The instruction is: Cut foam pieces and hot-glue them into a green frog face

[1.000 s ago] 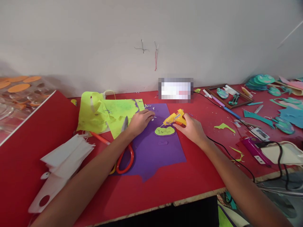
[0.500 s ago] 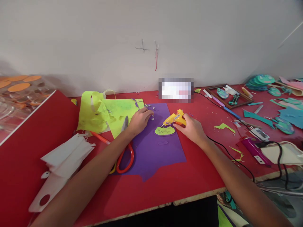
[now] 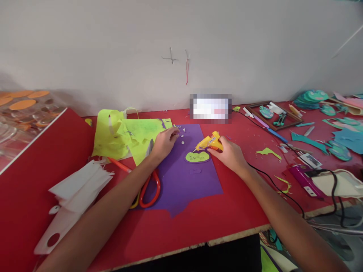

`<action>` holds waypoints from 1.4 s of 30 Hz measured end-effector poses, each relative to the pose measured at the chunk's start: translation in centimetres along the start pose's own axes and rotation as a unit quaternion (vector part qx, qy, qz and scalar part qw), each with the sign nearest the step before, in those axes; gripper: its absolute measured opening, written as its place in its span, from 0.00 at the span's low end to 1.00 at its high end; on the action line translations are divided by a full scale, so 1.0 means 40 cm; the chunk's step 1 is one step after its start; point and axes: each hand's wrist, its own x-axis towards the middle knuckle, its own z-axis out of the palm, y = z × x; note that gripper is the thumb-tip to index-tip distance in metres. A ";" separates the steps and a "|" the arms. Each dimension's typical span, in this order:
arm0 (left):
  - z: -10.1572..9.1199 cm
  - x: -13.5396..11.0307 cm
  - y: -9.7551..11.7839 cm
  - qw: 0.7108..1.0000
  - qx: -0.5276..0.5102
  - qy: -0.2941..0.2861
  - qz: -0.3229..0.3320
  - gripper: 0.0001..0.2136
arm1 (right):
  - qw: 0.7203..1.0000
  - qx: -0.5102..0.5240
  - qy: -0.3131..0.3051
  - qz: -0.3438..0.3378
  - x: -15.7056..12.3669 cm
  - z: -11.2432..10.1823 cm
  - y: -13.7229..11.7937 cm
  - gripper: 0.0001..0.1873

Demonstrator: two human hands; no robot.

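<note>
A person's two bare hands work over a smooth, matte purple sheet (image 3: 190, 189), its near edge cut jagged, on a glossy red table (image 3: 227, 211). The right hand (image 3: 231, 153) has its fingers wrapped around the handle of a yellow plastic glue gun (image 3: 209, 141). The gun's thin nozzle slants down to the upper left edge of a flat lime green shape (image 3: 197, 157), a rounded oval with a wavy top, dark mottling and a purple border, which lies on the sheet. Just below it sits a small, narrow purple piece (image 3: 195, 171) with rounded ends. The left hand (image 3: 166, 142) is curled over the sheet's far left part, fingertips close together; whether they pinch anything is too small to make out. Tiny white bits (image 3: 183, 142) lie near those fingertips. Under the left forearm rest scissors (image 3: 150, 194) with looped, smooth red handles, beside crinkled, ragged-edged lime sheets (image 3: 141, 130).
</note>
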 end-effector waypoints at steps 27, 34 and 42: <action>0.015 0.001 0.003 0.993 -0.070 -0.092 0.025 0.04 | 1.000 -0.001 0.000 0.000 0.000 -0.002 0.001 0.20; 0.016 0.001 -0.003 0.992 -0.021 -0.110 0.049 0.02 | 1.000 0.003 0.003 -0.002 0.000 -0.004 0.000 0.20; 0.013 0.001 -0.009 0.988 -0.006 -0.125 0.095 0.14 | 1.000 0.006 -0.001 0.001 0.000 -0.005 0.000 0.21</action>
